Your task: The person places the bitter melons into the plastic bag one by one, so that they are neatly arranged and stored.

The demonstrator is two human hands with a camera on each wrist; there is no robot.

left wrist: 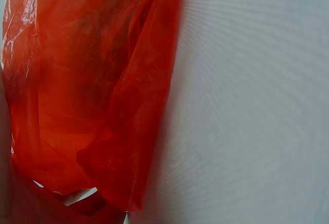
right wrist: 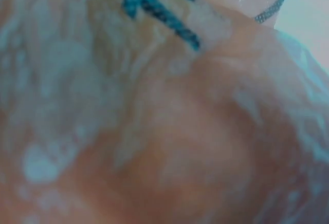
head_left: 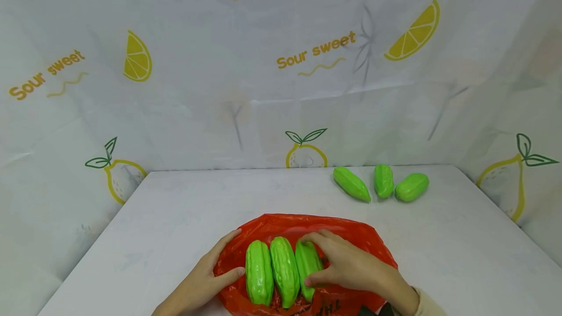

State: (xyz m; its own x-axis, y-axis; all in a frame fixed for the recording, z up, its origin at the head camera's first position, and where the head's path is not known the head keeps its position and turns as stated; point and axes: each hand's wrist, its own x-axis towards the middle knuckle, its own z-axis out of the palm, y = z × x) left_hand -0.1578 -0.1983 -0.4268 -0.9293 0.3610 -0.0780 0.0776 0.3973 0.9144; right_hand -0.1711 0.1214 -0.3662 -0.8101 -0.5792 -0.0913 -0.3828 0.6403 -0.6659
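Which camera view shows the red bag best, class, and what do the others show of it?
The head view: most of the red bag shows, with its open mouth and three green vegetables inside. The left wrist view shows only a close-up section; the right wrist view shows blurred, washed-out plastic, apparently the bag.
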